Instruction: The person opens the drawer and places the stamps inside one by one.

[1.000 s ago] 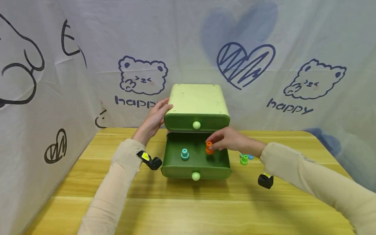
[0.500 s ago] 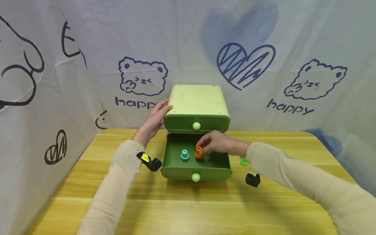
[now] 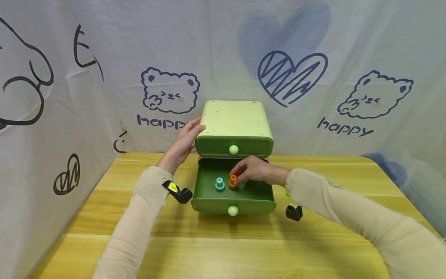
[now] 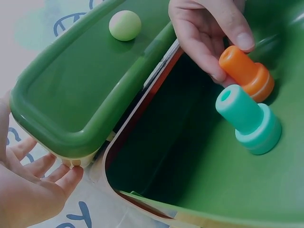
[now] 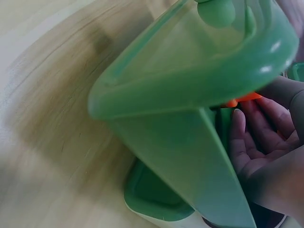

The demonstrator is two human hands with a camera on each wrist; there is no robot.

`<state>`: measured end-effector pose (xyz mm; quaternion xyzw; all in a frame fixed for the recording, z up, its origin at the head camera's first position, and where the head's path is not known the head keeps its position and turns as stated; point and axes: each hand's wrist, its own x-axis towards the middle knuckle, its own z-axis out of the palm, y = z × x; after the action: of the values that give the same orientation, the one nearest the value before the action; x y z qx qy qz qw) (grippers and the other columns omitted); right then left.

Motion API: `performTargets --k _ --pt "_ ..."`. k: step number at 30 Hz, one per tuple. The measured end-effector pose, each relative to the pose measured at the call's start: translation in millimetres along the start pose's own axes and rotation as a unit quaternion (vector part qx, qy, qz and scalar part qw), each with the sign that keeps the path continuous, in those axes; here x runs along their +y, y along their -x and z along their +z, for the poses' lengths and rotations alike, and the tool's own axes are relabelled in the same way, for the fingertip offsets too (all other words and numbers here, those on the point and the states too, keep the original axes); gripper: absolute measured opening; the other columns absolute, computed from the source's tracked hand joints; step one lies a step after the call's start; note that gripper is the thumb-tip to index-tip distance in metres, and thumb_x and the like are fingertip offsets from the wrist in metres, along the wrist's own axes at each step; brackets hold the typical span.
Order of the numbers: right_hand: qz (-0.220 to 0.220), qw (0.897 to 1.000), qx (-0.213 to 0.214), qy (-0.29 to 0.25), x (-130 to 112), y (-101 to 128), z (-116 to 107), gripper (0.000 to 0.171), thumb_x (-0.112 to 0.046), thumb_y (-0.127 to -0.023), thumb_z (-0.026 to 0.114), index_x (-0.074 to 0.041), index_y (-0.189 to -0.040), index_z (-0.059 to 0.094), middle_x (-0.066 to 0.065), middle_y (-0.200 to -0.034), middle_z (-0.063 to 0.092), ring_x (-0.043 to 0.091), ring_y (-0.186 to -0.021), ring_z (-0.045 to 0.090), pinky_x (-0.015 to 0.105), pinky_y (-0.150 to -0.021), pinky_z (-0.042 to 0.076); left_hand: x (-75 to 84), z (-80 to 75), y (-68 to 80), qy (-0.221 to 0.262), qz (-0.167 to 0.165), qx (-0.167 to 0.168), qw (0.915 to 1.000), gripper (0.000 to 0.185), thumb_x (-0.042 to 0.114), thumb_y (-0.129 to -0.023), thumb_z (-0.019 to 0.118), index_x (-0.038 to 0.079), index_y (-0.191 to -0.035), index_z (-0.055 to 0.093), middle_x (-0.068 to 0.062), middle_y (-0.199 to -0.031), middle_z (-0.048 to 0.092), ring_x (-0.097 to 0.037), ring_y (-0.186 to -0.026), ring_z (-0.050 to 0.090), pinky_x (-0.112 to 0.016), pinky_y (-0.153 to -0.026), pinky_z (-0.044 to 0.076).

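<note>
A green two-drawer box (image 3: 233, 120) stands at the back of the wooden table (image 3: 223, 244). Its lower drawer (image 3: 232, 201) is pulled out; the upper drawer (image 4: 95, 85) is closed. My right hand (image 3: 249, 170) reaches into the open drawer and pinches an orange peg (image 3: 233, 181) (image 4: 247, 73) that stands on the drawer floor beside a teal peg (image 3: 220, 184) (image 4: 249, 121). My left hand (image 3: 184, 141) lies with straight fingers against the box's left side (image 4: 28, 190). In the right wrist view the drawer front (image 5: 190, 95) hides most of the orange peg (image 5: 244, 99).
White printed cloth walls close in the table on the left, back and right. A bit of a green peg (image 3: 287, 192) shows on the table behind my right forearm, right of the drawer. The table's front half is bare wood.
My right hand has carried the orange peg leftward and down inside the drawer, from its right side to beside the teal peg. The left hand has stayed put.
</note>
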<state>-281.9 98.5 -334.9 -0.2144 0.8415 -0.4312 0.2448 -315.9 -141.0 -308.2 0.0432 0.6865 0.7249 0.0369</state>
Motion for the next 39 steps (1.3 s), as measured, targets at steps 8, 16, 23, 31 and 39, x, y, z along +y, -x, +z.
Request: performTargets --k 8,16,23,31,39 --pt "0.003 1.000 0.000 -0.002 2 -3 5 0.025 0.003 -0.080 0.074 0.003 -0.104 0.071 0.007 -0.094 0.071 0.015 -0.085 0.064 0.030 -0.072 0.055 -0.4 1.3 0.8 0.004 -0.004 0.008 1.0000 0.062 0.024 -0.096 0.055 0.014 -0.152 0.030 -0.007 -0.152 0.032 -0.023 -0.131 0.040 -0.036 -0.106 0.038" --pt "-0.007 1.000 0.000 -0.019 -1 -1 6 0.027 0.005 -0.080 0.073 0.004 -0.106 0.070 0.009 -0.097 0.071 0.017 -0.089 0.064 0.031 -0.075 0.055 -1.3 -1.3 2.4 -0.001 0.001 0.003 1.0000 0.062 0.025 -0.097 0.053 0.014 -0.153 0.028 -0.006 -0.154 0.029 -0.022 -0.132 0.039 -0.037 -0.107 0.037" --pt "-0.033 0.999 0.015 -0.020 -7 12 -4 0.027 0.001 -0.082 0.074 0.003 -0.109 0.069 0.011 -0.105 0.070 0.021 -0.097 0.064 0.032 -0.081 0.055 -1.3 -2.4 2.4 -0.006 0.002 -0.001 1.0000 0.063 0.026 -0.097 0.053 0.014 -0.153 0.027 -0.006 -0.155 0.027 -0.022 -0.133 0.037 -0.038 -0.109 0.035" --pt "-0.060 0.997 0.022 -0.053 3 29 -22 0.030 -0.003 -0.087 0.070 0.006 -0.115 0.065 0.021 -0.115 0.066 0.023 -0.100 0.065 0.039 -0.087 0.054 -2.6 -1.2 1.6 -0.007 0.006 -0.005 0.9999 0.063 0.026 -0.098 0.053 0.014 -0.153 0.027 -0.006 -0.155 0.028 -0.023 -0.133 0.037 -0.039 -0.109 0.034" --pt "-0.061 0.995 0.034 -0.066 24 57 -44 0.040 -0.015 -0.094 0.064 0.009 -0.126 0.056 0.015 -0.118 0.066 0.029 -0.107 0.062 0.041 -0.089 0.053 -2.6 -2.5 0.7 -0.010 0.010 -0.005 0.9999 0.062 0.026 -0.098 0.053 0.014 -0.153 0.027 -0.007 -0.155 0.027 -0.023 -0.133 0.037 -0.039 -0.109 0.035"
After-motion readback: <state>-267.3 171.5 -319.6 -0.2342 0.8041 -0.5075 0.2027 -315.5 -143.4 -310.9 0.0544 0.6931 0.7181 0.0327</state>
